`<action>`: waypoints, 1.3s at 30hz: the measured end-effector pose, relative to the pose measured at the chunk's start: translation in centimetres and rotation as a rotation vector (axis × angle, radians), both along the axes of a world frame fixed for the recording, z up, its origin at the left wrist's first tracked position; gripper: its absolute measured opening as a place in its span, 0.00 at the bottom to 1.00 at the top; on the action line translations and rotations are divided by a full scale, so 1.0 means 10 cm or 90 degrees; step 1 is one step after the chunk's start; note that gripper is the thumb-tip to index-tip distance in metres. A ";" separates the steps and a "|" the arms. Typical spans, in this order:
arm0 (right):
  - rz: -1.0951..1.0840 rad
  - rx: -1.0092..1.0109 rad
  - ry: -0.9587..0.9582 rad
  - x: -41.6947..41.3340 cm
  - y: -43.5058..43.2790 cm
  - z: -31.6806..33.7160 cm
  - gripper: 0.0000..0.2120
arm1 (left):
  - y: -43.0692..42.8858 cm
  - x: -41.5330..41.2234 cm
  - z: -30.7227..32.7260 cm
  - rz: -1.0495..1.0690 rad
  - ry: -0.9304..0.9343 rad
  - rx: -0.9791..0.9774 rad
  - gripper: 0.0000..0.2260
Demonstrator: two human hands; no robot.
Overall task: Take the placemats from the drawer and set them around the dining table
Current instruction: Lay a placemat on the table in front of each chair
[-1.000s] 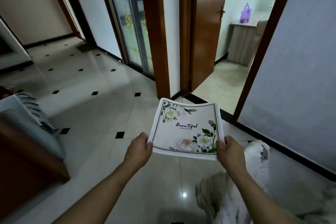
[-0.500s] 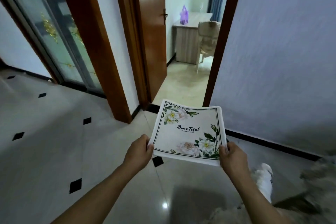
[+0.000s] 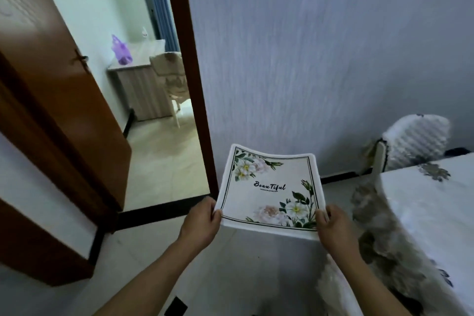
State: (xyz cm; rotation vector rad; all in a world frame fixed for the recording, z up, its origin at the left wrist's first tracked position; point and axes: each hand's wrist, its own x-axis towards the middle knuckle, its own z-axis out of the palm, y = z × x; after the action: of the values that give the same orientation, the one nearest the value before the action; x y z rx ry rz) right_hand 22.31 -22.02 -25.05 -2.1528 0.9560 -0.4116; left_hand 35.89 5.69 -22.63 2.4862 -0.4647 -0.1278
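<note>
A square white placemat (image 3: 269, 187) with printed flowers and the word "Beautiful" is held flat in front of me, chest-high over the floor. My left hand (image 3: 202, 223) grips its near left corner, thumb on top. Its near right corner is gripped by my right hand (image 3: 333, 228) in the same way. Whether more mats lie under the top one I cannot tell. The dining table (image 3: 423, 213), covered with a white floral cloth that hangs to the floor, stands at the right, just beyond my right hand.
A chair with a white cover (image 3: 413, 141) stands at the table's far side against the grey wall. An open wooden door (image 3: 59, 100) on the left leads into a room with a desk (image 3: 138, 90) and another chair. Pale tiled floor lies below my arms.
The view has swung to the right: the glass door has left the frame and the dining table has come into sight. Both hands keep the same hold on the placemat.
</note>
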 end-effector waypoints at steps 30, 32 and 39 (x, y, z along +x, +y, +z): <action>-0.684 -0.003 -0.032 1.60 -1.88 0.26 0.15 | -4.50 3.39 0.12 -0.667 0.033 -0.033 0.09; -0.745 -0.005 -0.016 1.46 -2.00 0.24 0.14 | -4.85 3.25 0.11 -0.728 0.040 -0.022 0.07; -0.863 -0.014 -0.051 1.17 -2.91 0.06 0.17 | -6.26 2.82 0.14 -0.860 -0.021 -0.014 0.07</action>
State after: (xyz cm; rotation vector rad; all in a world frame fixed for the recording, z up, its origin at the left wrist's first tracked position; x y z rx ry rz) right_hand 34.04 -51.08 -24.49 -1.1712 2.2468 -1.0933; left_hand 64.07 -56.92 -21.20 1.7205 -2.0217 -0.5803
